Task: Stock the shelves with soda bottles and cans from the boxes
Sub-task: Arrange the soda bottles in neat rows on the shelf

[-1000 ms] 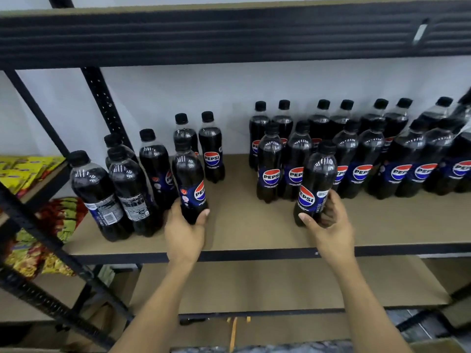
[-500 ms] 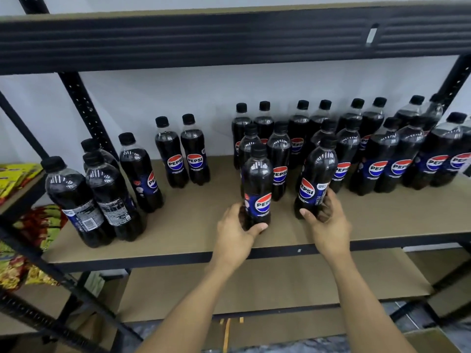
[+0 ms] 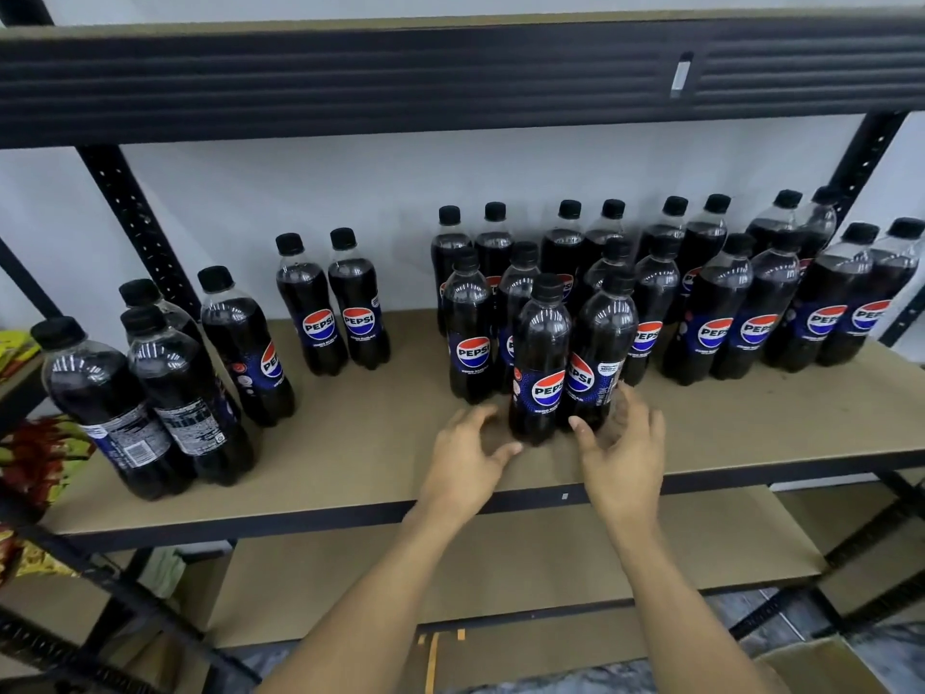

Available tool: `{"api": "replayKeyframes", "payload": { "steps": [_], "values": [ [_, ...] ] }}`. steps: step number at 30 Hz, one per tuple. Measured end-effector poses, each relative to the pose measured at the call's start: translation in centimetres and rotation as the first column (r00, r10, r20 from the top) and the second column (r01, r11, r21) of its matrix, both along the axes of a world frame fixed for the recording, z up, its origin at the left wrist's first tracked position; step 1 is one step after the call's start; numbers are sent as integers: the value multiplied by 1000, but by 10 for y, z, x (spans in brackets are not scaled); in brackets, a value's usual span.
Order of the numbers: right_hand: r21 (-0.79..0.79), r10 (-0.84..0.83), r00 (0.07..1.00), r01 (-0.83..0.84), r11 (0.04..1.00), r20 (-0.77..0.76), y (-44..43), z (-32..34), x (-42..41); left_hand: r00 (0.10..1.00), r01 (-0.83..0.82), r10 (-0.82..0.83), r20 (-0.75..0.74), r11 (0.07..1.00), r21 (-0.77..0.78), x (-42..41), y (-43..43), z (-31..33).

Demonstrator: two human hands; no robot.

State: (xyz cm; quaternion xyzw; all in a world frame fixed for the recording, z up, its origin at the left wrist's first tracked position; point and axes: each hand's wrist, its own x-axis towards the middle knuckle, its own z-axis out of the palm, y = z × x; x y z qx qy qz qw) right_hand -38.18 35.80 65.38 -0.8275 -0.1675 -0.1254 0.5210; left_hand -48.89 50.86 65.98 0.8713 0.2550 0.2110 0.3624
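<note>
Soda bottles [image 3: 470, 338] are to be drawn from the box [image 3: 821, 663]. Is anything seen inside it?

Only a corner of it is caught at the bottom edge, nearest of all, and its inside is not shown. Just beyond it, a lower shelf board [image 3: 500, 568] is seen.

How are the hands held?

The left hand [image 3: 468, 458] and the right hand [image 3: 625, 453] are held over the front of the middle shelf [image 3: 350, 493]. Their fingers are spread and loosely curved, and nothing is gripped.

Which way are the bottles placed from the fingers?

Just past them. The left front bottle [image 3: 540, 363] and the right front bottle [image 3: 600, 353] are stood upright, side by side and touching. Each is flanked at its base by the thumb of the hand on its side. Whether the thumbs touch cannot be told. Neither hand is nearer.

And farther back?

Packed rows [image 3: 650, 303] are ranged to the right, back to the wall [image 3: 300, 192]. Loose bottles [image 3: 240, 353] are scattered to the left, and a gap is left between the two groups. That gap is judged the likeliest place for more stock.
</note>
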Motion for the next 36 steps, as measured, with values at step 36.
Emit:
{"api": "replayKeyframes", "payload": {
  "steps": [36],
  "values": [
    [9, 514, 815, -532, 847, -266, 292, 16, -33, 909, 40, 98, -406, 947, 319, -131, 148, -16]
  ]
}}
